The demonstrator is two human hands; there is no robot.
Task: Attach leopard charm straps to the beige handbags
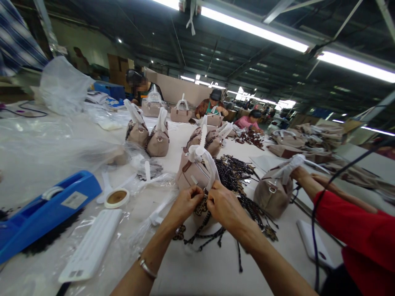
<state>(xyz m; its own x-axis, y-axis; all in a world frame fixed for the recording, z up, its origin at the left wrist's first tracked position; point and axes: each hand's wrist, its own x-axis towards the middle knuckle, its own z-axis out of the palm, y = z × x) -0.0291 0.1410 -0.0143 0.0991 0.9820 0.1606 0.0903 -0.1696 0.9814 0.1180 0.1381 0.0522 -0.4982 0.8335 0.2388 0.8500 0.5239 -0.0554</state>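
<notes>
A beige handbag [193, 176] stands in front of me, its handles wrapped in white paper [207, 158]. At its near end, my left hand [187, 203] and my right hand [227, 207] are closed close together by the side ring. Between them hangs a leopard-print bag charm [201, 207] with dark braided cords [202, 233] trailing onto the table. Both hands pinch at the top of this charm; my fingers hide the exact clasp. A pile of similar braided charms [233, 174] lies just behind my right hand.
On the left are a blue tape dispenser [74, 197], a tape roll [116, 198], a white power strip [92, 242] and clear plastic [46, 144]. More handbags [159, 142] stand behind. At right, a co-worker's red sleeve [354, 230] reaches to another handbag [273, 193], near a phone [314, 242].
</notes>
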